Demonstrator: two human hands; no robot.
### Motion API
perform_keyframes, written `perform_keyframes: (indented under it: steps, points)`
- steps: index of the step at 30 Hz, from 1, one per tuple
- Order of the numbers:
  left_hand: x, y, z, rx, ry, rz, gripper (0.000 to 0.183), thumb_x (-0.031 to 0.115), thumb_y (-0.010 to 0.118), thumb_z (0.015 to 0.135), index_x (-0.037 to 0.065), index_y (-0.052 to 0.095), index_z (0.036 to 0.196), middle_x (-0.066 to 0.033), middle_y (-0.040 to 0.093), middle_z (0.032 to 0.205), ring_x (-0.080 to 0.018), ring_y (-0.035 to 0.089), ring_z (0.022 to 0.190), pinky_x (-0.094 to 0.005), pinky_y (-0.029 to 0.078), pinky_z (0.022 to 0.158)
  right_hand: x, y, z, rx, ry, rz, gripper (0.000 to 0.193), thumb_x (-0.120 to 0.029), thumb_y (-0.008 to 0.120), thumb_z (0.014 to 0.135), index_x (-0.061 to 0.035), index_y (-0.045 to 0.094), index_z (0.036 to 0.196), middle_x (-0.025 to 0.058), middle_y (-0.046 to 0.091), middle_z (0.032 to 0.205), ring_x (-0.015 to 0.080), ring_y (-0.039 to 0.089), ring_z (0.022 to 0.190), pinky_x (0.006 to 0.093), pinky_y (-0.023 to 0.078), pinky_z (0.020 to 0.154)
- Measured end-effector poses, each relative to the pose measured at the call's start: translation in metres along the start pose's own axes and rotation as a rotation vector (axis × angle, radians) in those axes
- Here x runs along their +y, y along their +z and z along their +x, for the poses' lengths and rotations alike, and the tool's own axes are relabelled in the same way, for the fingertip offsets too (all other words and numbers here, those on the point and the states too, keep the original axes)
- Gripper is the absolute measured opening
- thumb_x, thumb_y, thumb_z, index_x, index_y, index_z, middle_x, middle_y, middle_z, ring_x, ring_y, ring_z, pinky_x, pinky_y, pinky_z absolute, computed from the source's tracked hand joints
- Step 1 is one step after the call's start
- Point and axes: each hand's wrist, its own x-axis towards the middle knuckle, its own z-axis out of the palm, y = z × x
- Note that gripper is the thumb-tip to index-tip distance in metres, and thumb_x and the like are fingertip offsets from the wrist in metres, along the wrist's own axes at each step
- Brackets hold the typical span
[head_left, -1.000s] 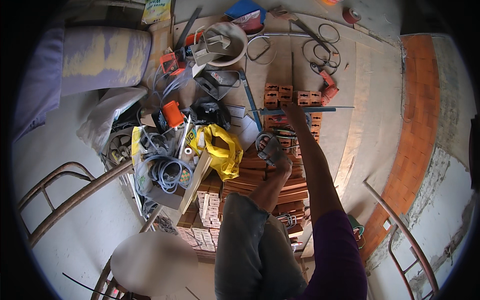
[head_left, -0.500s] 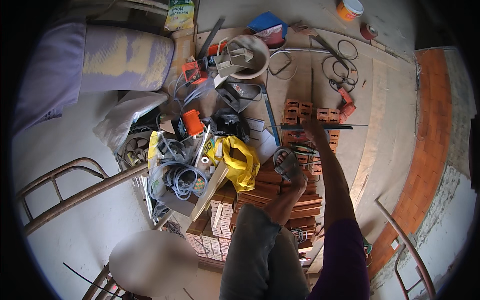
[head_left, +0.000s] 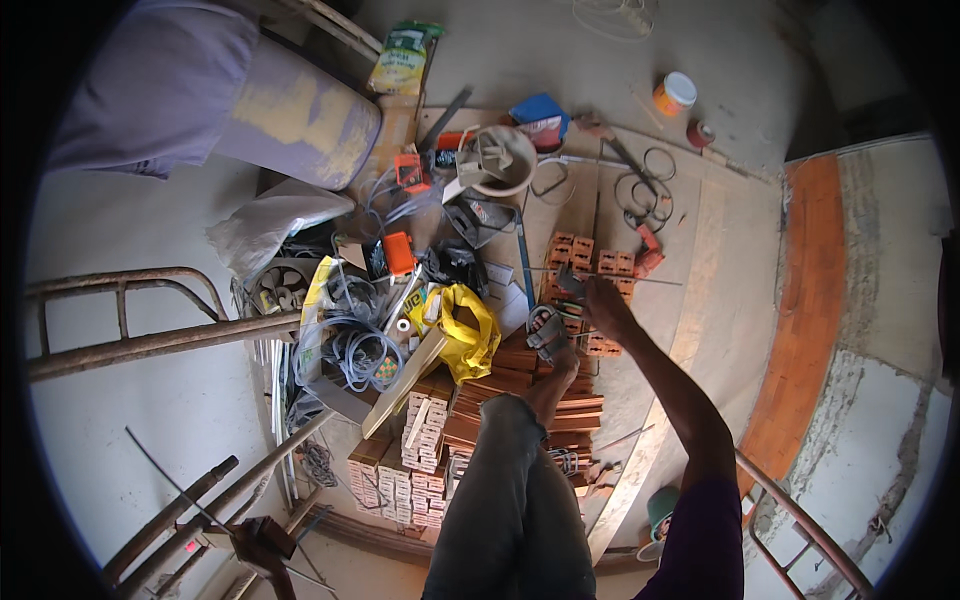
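My right hand (head_left: 604,304) is closed over the stacked hollow orange bricks (head_left: 570,246). A grey metal tool (head_left: 570,281) sticks out on its left side; its exact kind is hard to make out. Close beside the hand a thin straight rod (head_left: 655,280) runs sideways above the bricks. My foot in a grey sandal (head_left: 547,334) rests just below, next to the bricks. My left hand cannot be seen.
Yellow plastic bag (head_left: 470,333), coiled clear hose (head_left: 362,358) and a round bucket (head_left: 527,160) crowd the left side. A red power tool (head_left: 649,252) lies right of the bricks. Reddish strips (head_left: 574,412) are stacked below my foot. Rusty pipe frames (head_left: 165,345) stand at left and lower right.
The view has shifted and turned. The dark bar beside my right hand no longer shows; a thin rod and the grey tool show there now. My right arm is more bent.
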Motion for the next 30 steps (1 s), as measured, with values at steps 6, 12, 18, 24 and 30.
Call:
perform_keyframes:
  steps: [6,12,18,24,30]
  points:
    - [0.008,-0.002,-0.008,0.020,-0.037,-0.063,0.041,0.030,0.041,0.102,-0.003,0.061,0.090,-0.0169,0.060,0.085,-0.0298,0.055,0.078,-0.0427,0.043,0.074,-0.198,-0.188,-0.086,0.102,0.048,0.357,0.038,-0.016,0.062,0.084,0.0032,0.043,0.111,0.0238,0.050,0.103,0.0455,0.053,0.096,0.0509,0.045,0.080]
    - [0.025,0.030,-0.008,0.157,0.365,0.053,0.021,0.020,0.057,0.087,0.002,0.057,0.098,-0.0192,0.057,0.092,-0.0369,0.054,0.090,-0.0477,0.043,0.082,-0.278,-0.111,-0.226,0.119,0.500,0.983,0.021,-0.026,0.048,0.100,-0.0084,0.049,0.088,-0.0027,0.038,0.060,0.0079,0.036,0.055,0.0281,0.032,0.047]
    - [0.069,-0.026,0.007,0.150,0.294,-0.053,0.016,0.012,0.053,0.091,0.003,0.052,0.077,-0.0154,0.053,0.077,-0.0371,0.050,0.080,-0.0497,0.036,0.076,-0.349,-0.097,-0.344,-0.379,0.969,1.378,0.024,-0.036,0.045,0.098,-0.0127,0.048,0.091,-0.0015,0.040,0.053,0.0100,0.040,0.038,0.0259,0.035,0.035]
    - [0.057,-0.106,-0.007,-0.072,0.041,-0.398,0.025,0.023,0.048,0.100,0.000,0.056,0.092,-0.0123,0.057,0.071,-0.0282,0.054,0.066,-0.0396,0.043,0.064,-0.402,-0.104,-0.404,-0.495,0.908,1.337,0.021,-0.033,0.057,0.096,-0.0149,0.046,0.092,0.0008,0.048,0.055,0.0144,0.046,0.037,0.0278,0.043,0.036]
    - [0.007,-0.208,0.008,-0.255,0.078,-0.266,0.024,0.025,0.050,0.101,0.001,0.056,0.096,-0.0157,0.052,0.059,-0.0311,0.051,0.051,-0.0410,0.039,0.050,-0.424,-0.077,-0.416,-0.677,0.933,1.265,0.015,-0.024,0.057,0.097,-0.0136,0.049,0.104,-0.0005,0.048,0.057,0.0105,0.047,0.042,0.0245,0.039,0.037]
